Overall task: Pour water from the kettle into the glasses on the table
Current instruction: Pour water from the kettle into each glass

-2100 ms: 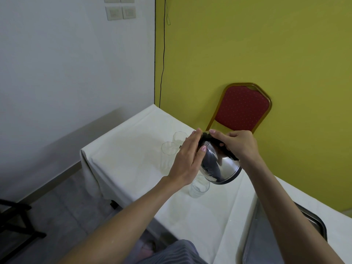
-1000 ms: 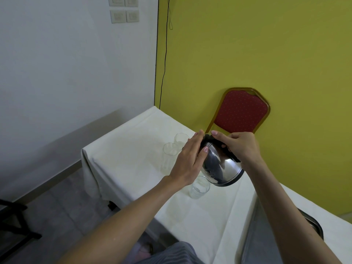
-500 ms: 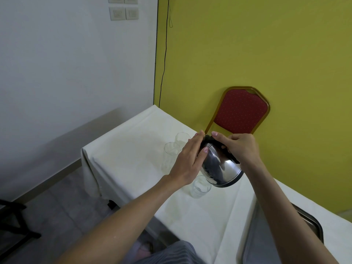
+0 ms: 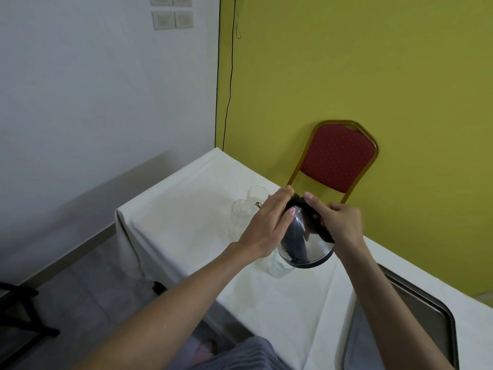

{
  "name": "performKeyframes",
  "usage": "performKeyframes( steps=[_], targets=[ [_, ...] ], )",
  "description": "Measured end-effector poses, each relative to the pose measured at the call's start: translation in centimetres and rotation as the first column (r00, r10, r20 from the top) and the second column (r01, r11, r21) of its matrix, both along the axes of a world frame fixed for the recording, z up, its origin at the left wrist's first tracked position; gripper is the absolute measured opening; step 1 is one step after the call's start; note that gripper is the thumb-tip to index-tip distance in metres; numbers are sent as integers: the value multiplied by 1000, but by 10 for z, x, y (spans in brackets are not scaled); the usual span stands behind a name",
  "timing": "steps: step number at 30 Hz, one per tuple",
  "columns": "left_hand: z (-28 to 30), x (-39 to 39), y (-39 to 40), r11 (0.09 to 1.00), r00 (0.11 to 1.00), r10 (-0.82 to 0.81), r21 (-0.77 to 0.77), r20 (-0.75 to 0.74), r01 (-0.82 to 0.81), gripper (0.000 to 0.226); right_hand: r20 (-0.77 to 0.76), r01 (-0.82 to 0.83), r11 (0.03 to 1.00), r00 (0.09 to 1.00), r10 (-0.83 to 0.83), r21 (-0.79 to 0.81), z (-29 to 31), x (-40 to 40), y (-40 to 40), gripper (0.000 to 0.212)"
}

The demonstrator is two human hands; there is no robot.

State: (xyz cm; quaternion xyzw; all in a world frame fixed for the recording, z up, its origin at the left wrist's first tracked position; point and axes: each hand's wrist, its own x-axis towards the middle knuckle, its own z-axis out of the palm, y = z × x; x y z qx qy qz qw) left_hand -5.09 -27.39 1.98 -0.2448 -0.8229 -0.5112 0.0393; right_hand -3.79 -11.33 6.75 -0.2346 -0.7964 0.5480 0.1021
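Note:
A shiny steel kettle (image 4: 306,241) with a black handle and lid hangs tilted above the table, its spout toward the left. My right hand (image 4: 338,222) grips the black handle. My left hand (image 4: 266,225) lies flat against the kettle's lid and left side. Its spout is over a tall clear glass (image 4: 240,217), and a second clear glass (image 4: 257,193) stands just behind. A short glass (image 4: 278,268) holding some water stands under the kettle's base. Water flow is not visible.
The table wears a white cloth (image 4: 186,209) whose near left edge drops to the floor. A metal tray (image 4: 426,313) lies at the right. A red padded chair (image 4: 338,158) stands behind the table against the yellow wall. A black frame (image 4: 18,316) is at lower left.
The kettle and both hands have shifted slightly left toward the tall glasses, and the tilt has grown a little. The short glass has stayed in place.

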Motion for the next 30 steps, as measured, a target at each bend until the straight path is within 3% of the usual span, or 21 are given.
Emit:
performKeyframes(
  steps=[7, 9, 17, 22, 27, 30],
  targets=[
    [2, -1, 5, 985, 993, -98, -146, -73, 87, 53, -10, 57, 937, 998, -64, -344, -27, 21, 6, 58],
    [4, -2, 8, 981, 986, -117, -170, -119, 96, 52, -32, 56, 906, 997, -77, -420, -31, 25, 8, 47],
    [21, -4, 35, 973, 962, -179, -181, -208, 142, 51, -115, 88, 881, 981, -159, -465, -23, 32, 29, 27],
    [10, -3, 50, 969, 972, -203, -172, -122, 180, 55, -78, 145, 918, 979, -186, -369, -18, 33, 48, 51],
    [-13, -1, 62, 957, 974, -227, -185, -2, 223, 63, 17, 198, 967, 980, -198, -160, -18, 34, 57, 44],
    [-25, -1, 65, 951, 971, -232, -199, 51, 237, 66, 63, 209, 977, 976, -207, -32, -20, 32, 58, 53]
  ],
)
